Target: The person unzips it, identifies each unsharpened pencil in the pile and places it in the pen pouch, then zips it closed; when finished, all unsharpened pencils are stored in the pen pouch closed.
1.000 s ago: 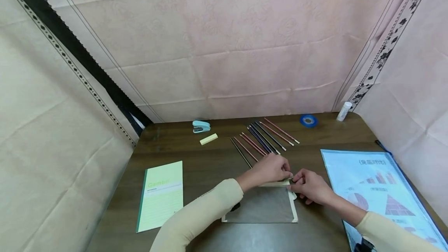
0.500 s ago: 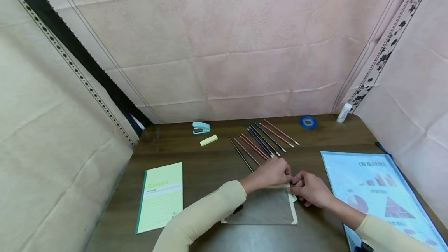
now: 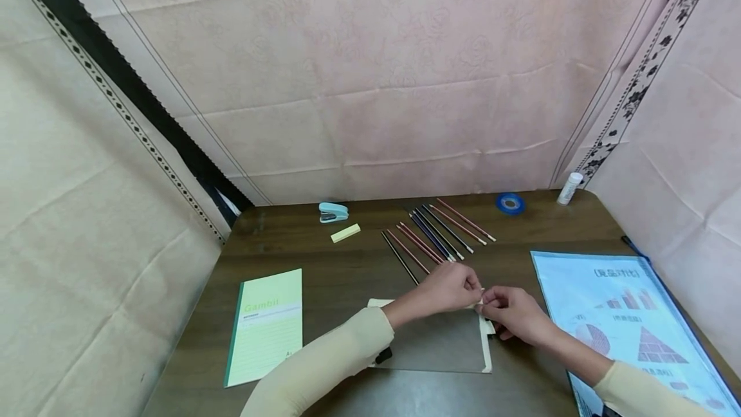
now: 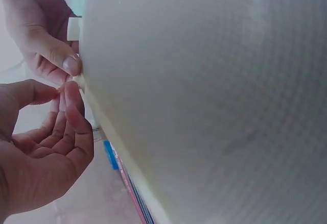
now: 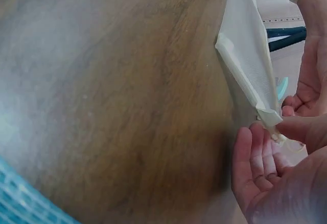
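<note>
A flat grey mesh pouch [image 3: 437, 343] with white trim is in front of me, its trimmed edge raised in the right wrist view. My left hand [image 3: 448, 288] is at the pouch's far right corner, thumb and forefinger pinching something small there. My right hand [image 3: 518, 314] grips the same corner from the right. In the left wrist view its thumb [image 4: 71, 63] presses on the white trim, just below a small white tab [image 4: 74, 29]. Both sets of fingertips nearly meet, and the small part between my left fingers is mostly hidden.
Several pencils [image 3: 431, 233] lie beyond the pouch. Farther back are a blue stapler [image 3: 333, 212], a pale yellow strip [image 3: 345, 233], blue tape [image 3: 510, 203] and a white tube [image 3: 570, 188]. A green notebook [image 3: 269, 327] lies left, a blue folder [image 3: 613, 288] right.
The pouch's far left corner has come into view as my left forearm shifted slightly left. Both hands stay at the right corner, with small finger movements.
</note>
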A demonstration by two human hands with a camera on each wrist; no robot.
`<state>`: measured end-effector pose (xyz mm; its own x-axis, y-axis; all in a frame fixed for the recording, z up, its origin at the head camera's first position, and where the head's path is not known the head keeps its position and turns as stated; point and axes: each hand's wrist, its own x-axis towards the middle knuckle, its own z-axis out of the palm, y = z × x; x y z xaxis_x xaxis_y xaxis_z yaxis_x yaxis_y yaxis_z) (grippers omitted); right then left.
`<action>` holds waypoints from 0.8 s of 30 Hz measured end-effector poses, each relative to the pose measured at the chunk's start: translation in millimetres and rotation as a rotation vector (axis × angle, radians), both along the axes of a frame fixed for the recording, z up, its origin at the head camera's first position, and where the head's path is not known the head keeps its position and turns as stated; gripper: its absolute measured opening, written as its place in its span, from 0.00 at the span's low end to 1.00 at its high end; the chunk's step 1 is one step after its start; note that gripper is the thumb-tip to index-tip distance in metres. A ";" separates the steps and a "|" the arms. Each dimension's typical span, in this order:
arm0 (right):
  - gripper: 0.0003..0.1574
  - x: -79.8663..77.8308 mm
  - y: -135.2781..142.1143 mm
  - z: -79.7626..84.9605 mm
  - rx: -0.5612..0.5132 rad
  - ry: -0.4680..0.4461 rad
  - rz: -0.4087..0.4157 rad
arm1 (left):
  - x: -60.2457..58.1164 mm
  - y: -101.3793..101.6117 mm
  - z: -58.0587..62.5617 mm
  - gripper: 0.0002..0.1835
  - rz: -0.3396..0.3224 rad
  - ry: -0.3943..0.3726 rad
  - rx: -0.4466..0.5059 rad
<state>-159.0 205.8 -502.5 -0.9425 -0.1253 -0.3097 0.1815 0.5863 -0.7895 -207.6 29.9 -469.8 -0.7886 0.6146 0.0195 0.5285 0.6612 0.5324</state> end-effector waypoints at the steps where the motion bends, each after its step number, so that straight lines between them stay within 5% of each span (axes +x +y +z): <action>1: 0.18 0.5 0.4 0.8 -0.019 0.012 0.001 | 1.5 -2.5 2.2 0.04 0.010 -0.018 0.026; 13: 0.12 13.8 -6.1 19.4 -0.127 0.379 0.043 | 21.2 -33.9 45.3 0.03 0.093 -0.126 0.224; 17: 0.09 20.8 -11.9 23.8 -0.114 0.511 0.056 | 29.4 -43.1 55.0 0.06 0.078 -0.086 0.232; 24: 0.10 30.3 -19.5 36.5 -0.115 0.600 0.042 | 38.6 -57.5 62.0 0.09 0.099 -0.001 0.225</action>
